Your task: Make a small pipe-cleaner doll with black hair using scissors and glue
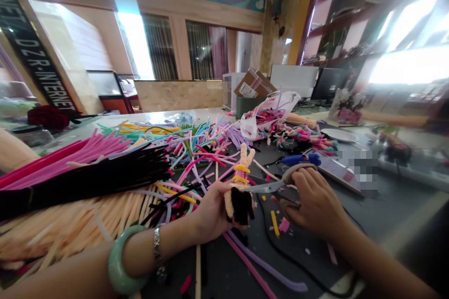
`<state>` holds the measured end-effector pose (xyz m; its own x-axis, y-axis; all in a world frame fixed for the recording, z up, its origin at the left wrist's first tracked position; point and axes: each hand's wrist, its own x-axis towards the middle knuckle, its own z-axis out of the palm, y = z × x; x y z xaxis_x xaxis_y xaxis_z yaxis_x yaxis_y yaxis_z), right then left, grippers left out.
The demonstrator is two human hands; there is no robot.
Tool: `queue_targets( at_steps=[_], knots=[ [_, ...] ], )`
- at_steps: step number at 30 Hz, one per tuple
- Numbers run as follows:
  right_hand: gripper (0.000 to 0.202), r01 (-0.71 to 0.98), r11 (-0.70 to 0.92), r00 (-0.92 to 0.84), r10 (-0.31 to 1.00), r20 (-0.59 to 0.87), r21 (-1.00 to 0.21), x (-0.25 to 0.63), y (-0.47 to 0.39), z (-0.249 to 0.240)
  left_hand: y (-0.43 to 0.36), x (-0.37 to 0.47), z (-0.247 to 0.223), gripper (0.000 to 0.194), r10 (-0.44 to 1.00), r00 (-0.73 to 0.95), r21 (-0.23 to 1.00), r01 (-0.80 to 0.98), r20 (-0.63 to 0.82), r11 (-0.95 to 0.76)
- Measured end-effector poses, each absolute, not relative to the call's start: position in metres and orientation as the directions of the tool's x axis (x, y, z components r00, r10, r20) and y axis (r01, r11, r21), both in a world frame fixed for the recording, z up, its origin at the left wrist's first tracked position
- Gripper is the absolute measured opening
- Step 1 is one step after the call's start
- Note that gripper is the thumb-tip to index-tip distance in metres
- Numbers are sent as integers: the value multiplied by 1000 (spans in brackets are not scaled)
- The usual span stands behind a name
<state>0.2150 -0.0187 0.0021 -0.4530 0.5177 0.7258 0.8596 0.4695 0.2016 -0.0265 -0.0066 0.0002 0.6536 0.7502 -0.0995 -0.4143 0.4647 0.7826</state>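
Note:
In the head view my left hand (213, 212) grips a small pipe-cleaner doll (241, 175), upside down, with peach legs up, yellow bands round its middle and black hair hanging at the bottom. My right hand (314, 196) has its fingers through the handles of grey scissors (268, 187). The blades are apart and point left, with their tips at the doll's body just above the black hair. Whether the blades touch the doll cannot be made out.
Bundles of black (94, 177), pink (80, 152) and peach pipe cleaners (91, 219) lie at the left. Behind are loose stems, a plastic bag (249, 124) and a cardboard box (255, 85). A blue glue gun (301, 160), a phone-like slab (336, 170) and a black cable lie at the right.

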Motion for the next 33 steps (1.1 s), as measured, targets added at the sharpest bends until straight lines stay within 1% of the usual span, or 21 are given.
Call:
queue_targets(
  at_steps=[4, 8, 15, 26, 33],
  knots=[
    [25, 843, 494, -474, 497, 727, 212, 214, -19, 2, -6, -26, -1, 33, 754, 651, 780, -430, -81, 454],
    [24, 843, 500, -472, 512, 718, 198, 214, -18, 2, -8, -26, 0, 32, 751, 657, 786, -435, -56, 439],
    [22, 851, 496, -454, 528, 718, 174, 214, -18, 0, -9, -26, 1, 32, 743, 666, 771, -440, -63, 460],
    [20, 839, 523, -455, 527, 718, 148, 214, -17, 0, -10, -25, 1, 39, 781, 619, 829, -391, -85, 400],
    [20, 842, 526, -441, 536, 720, 125, 214, -17, 0, -12, -26, 2, 45, 791, 600, 824, -385, -120, 416]
  ],
)
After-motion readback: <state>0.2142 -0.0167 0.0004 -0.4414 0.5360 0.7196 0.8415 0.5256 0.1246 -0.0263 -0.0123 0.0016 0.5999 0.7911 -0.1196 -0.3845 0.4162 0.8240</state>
